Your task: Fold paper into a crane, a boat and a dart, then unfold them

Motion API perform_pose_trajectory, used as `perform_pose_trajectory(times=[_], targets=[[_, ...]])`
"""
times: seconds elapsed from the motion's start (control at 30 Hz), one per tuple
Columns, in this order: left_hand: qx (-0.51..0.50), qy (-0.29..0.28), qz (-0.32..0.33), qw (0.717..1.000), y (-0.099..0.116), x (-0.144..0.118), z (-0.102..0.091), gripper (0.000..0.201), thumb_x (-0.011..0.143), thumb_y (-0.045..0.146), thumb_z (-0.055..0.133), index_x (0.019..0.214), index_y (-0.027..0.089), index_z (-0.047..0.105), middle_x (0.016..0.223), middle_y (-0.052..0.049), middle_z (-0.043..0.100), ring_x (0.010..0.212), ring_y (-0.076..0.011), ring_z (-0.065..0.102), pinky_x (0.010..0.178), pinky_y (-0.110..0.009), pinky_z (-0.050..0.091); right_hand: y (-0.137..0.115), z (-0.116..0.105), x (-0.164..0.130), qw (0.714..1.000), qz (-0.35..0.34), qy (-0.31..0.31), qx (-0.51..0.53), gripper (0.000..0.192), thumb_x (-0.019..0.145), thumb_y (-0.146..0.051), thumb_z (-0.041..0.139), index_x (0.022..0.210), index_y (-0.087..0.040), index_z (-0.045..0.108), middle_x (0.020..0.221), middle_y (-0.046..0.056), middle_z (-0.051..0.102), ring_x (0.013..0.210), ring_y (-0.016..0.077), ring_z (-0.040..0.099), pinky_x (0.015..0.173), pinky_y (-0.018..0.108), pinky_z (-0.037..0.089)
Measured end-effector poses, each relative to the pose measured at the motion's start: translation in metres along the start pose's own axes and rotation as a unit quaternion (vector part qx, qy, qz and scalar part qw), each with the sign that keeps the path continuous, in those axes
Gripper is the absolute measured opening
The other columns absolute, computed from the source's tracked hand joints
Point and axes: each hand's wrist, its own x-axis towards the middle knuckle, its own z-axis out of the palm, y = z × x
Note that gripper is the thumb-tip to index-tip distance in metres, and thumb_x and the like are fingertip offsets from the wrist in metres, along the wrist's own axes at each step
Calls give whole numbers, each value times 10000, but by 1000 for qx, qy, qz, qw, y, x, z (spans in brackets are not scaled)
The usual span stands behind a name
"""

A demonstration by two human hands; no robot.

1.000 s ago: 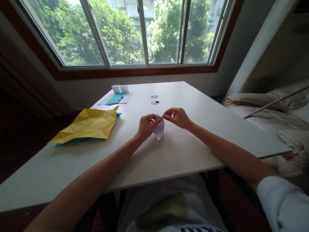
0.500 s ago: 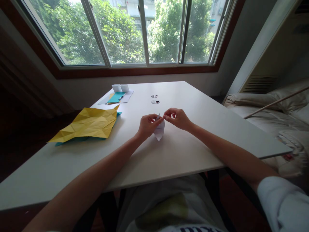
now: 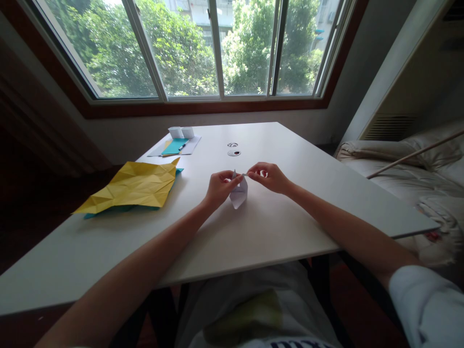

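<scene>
While both hands, left hand [image 3: 219, 186] and right hand [image 3: 268, 176], pinch the white paper model [image 3: 239, 194] above the bench [image 3: 275, 227], each grip closed on its top, a fold is being shaped; next likely calls for a careful pull toward 3 o'clock.

A creased yellow paper sheet [image 3: 133, 187] lies over teal paper [image 3: 177, 171] at the white counter's [image 3: 253, 241] left; a teal notebook [image 3: 173, 146] and two white cups [image 3: 181, 132] sit far left.

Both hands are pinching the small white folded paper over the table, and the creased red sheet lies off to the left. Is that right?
Not quite: the creased sheet on the left is yellow, not red, as the head view shows. The rest holds: the left hand and right hand both pinch the small white folded paper over the table.
</scene>
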Motion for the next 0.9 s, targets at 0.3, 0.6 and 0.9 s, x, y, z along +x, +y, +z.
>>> perform_pose_trajectory(times=[0.3, 0.6, 0.9], targets=[[0, -10, -10, 1000, 3, 0, 0, 228, 638, 372, 708, 637, 149, 661, 662, -26, 650, 580, -117, 552, 530, -229, 403, 1, 1, -2, 1000, -11, 7, -2, 183, 773, -323, 577, 745, -157, 650, 689, 21, 627, 600, 103, 501, 568, 248, 390], [14, -11, 8, 1000, 3, 2, -1, 189, 674, 324, 680, 660, 138, 648, 657, -6, 620, 577, -97, 517, 544, -214, 388, 0, 4, -1, 999, -35, 3, 8, 148, 789, -294, 558, 747, -166, 618, 714, 17, 600, 616, 100, 504, 569, 240, 401], [-3, -30, -9, 1000, 7, 1, 0, 263, 661, 398, 689, 700, 140, 659, 741, -33, 647, 671, -132, 547, 625, -240, 409, -1, 6, -3, 999, -16, 10, 31, 204, 775, -373, 585, 769, -172, 621, 733, 18, 620, 618, 102, 501, 563, 241, 396]])
